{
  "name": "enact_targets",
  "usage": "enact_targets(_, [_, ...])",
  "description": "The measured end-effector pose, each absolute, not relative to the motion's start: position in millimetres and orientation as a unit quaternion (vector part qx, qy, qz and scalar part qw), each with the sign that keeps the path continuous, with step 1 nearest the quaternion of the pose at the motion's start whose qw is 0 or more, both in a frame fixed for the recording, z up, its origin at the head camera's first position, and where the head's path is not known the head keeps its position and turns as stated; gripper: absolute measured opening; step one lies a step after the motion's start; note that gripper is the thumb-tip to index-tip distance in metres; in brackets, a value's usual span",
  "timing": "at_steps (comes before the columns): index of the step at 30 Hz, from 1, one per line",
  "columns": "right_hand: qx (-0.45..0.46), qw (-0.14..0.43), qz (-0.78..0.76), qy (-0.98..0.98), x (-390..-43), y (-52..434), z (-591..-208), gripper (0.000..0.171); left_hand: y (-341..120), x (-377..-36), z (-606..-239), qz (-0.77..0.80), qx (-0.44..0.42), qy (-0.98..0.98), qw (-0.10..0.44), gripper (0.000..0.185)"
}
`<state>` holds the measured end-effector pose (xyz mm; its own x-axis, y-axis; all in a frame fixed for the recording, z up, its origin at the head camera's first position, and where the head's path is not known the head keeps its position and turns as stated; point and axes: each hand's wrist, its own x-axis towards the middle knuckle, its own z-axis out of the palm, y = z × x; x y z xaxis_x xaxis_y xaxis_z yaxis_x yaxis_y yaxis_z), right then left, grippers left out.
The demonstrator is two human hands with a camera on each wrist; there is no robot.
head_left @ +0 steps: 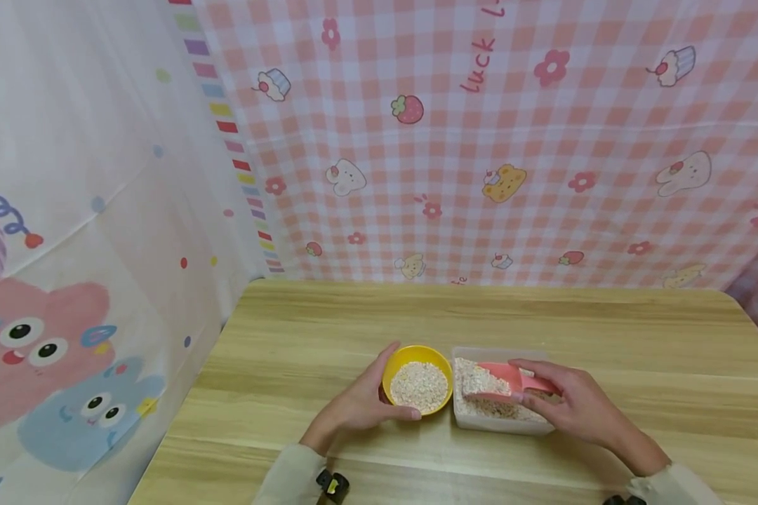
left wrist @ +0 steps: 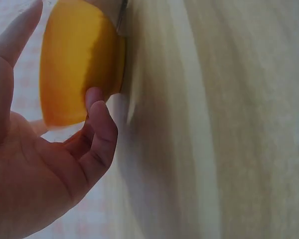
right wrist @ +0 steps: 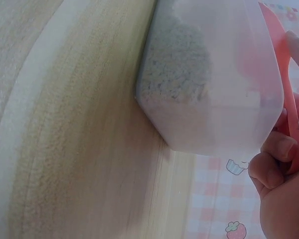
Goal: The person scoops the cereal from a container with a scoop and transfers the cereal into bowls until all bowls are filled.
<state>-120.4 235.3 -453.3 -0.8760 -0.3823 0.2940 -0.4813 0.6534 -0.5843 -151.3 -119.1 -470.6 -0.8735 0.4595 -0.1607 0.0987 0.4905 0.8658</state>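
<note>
Left hand (head_left: 368,400), fingers clamped on the left side of a yellow bowl (head_left: 420,352), thumb at its near rim; oat flakes (head_left: 420,387) lie within their span. Right of these fingers, a translucent plastic box (head_left: 494,423) of oats on the table (head_left: 290,337). Above it, a pink scoop (head_left: 507,369), its oat-laden end left of the right hand's (head_left: 577,401) fingers, which pinch the handle.

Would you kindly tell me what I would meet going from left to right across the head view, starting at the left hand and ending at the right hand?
Left hand, yellow bowl, translucent container, right hand.
</note>
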Motion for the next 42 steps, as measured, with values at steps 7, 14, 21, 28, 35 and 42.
enact_targets(7, [0.244, 0.081, 0.336, -0.906, -121, 236, -454, 0.046, -115, -154, -476, 0.470, 0.164, 0.845, 0.194, 0.122])
enact_targets(14, [0.235, 0.071, 0.340, -0.908, -120, 235, -453, 0.046, -114, -154, -477, 0.469, 0.165, 0.845, 0.197, 0.121])
enact_targets(21, [0.237, 0.072, 0.345, -0.905, -120, 233, -451, 0.046, -115, -155, -479, 0.471, 0.161, 0.845, 0.197, 0.118])
enact_targets(28, [0.242, 0.057, 0.380, -0.891, -119, 234, -448, 0.046, -113, -156, -481, 0.470, 0.162, 0.844, 0.200, 0.118])
enact_targets(35, [0.250, 0.049, 0.396, -0.882, -119, 233, -443, 0.047, -112, -157, -483, 0.468, 0.160, 0.846, 0.200, 0.118])
enact_targets(42, [0.263, 0.058, 0.391, -0.880, -123, 233, -434, 0.047, -113, -156, -482, 0.472, 0.153, 0.845, 0.201, 0.116])
